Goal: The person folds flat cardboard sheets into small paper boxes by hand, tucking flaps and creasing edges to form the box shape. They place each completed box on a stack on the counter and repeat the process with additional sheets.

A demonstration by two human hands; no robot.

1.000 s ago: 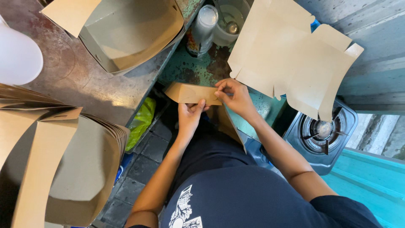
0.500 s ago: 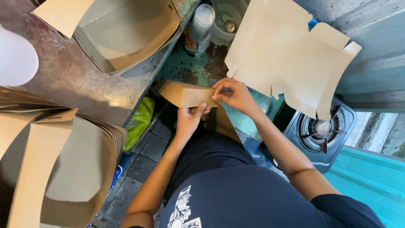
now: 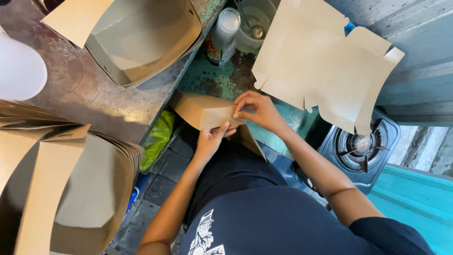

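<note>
Both hands work a brown cardboard box piece (image 3: 204, 111), held above the gap beside the bench (image 3: 89, 99). Left hand (image 3: 212, 140) grips its lower edge, fingers closed on it. Right hand (image 3: 257, 109) pinches the folded flap from above. Flat cardboard blanks (image 3: 325, 66) lie beyond, near a gas burner (image 3: 361, 146).

Soft daylight, wide-angle view from above

Even, diffuse light fell over the scene, brightest at the right, where the turquoise ledge (image 3: 415, 198) looked washed out. The white round object (image 3: 19, 71) at the left edge was overexposed (its surface showed no detail). Deep shadow filled the floor gap (image 3: 174, 165) under the metal table (image 3: 85, 94). Straight edges bowed toward the frame corners, and the nearest cardboard stack (image 3: 61, 189) was slightly soft.
</note>
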